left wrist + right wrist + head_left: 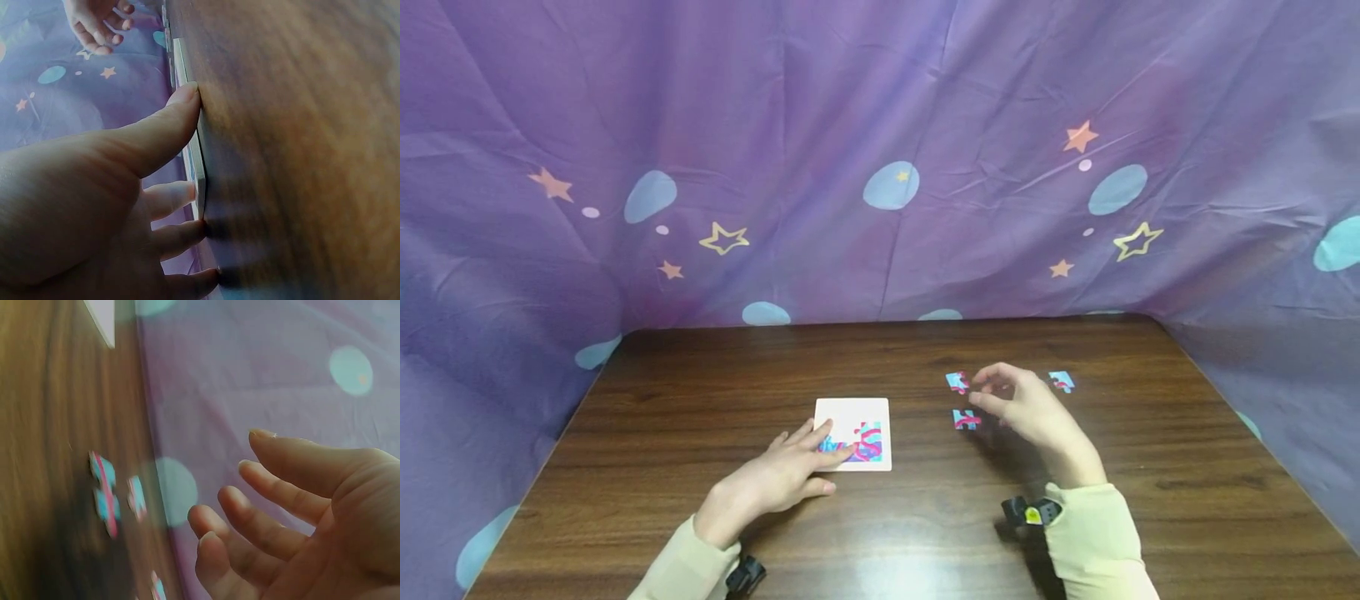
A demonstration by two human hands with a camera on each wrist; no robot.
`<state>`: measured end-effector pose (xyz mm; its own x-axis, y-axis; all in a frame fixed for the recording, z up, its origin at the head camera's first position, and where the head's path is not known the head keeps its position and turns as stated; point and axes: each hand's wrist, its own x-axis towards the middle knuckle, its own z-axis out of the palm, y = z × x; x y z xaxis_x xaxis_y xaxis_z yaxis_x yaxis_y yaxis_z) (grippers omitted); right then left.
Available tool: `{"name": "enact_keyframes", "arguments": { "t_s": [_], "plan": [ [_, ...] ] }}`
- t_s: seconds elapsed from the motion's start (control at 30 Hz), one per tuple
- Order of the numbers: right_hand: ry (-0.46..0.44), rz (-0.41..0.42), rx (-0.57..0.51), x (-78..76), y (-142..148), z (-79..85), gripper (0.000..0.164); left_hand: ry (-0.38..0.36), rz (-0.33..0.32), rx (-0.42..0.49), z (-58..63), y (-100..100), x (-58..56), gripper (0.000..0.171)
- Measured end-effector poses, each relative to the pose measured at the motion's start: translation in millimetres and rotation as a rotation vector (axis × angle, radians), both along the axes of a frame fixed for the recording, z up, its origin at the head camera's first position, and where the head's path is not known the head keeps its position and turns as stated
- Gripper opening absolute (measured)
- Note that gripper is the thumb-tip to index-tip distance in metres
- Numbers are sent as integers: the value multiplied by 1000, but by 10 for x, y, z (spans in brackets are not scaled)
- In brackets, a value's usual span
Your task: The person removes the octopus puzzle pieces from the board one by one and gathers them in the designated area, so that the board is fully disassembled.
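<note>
A square white puzzle board (850,410) lies on the table, with joined blue, pink and purple jigsaw pieces (872,442) along its near side and right corner. My left hand (782,475) rests on the board's near left part, fingers spread and covering some of the picture. In the left wrist view its thumb (181,94) lies along the board's edge. My right hand (1026,408) hovers with loosely bent fingers and holds nothing. Close to its fingertips are a loose piece (957,382) and a nearer blue and pink piece (966,419); another piece (1062,381) lies to its right.
The brown wooden table (737,358) extends around the board and pieces. A purple cloth (820,250) with stars and blue spots hangs behind it and along both sides. Dark wrist cameras sit at both sleeves, the left one (745,575) low over the table.
</note>
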<state>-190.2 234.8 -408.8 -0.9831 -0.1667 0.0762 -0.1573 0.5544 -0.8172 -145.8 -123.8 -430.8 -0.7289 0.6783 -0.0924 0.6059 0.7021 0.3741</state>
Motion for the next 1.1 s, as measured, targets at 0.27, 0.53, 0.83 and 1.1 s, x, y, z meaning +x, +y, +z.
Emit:
{"name": "enact_keyframes", "arguments": {
  "t_s": [0.27,0.53,0.83,1.1],
  "plan": [
    [47,130,67,-15,-510,-110,24,-14,5,-4,23,-10,13,50],
    [11,168,90,-34,-1012,-246,27,-16,3,-4,18,-8,-6,50],
    [32,172,159,-76,-1280,-411,27,5,1,-8,9,-24,-2,51],
    [32,193,308,-154,-1343,-420,26,13,-9,-23,15,-16,-7,50]
  ]
}}
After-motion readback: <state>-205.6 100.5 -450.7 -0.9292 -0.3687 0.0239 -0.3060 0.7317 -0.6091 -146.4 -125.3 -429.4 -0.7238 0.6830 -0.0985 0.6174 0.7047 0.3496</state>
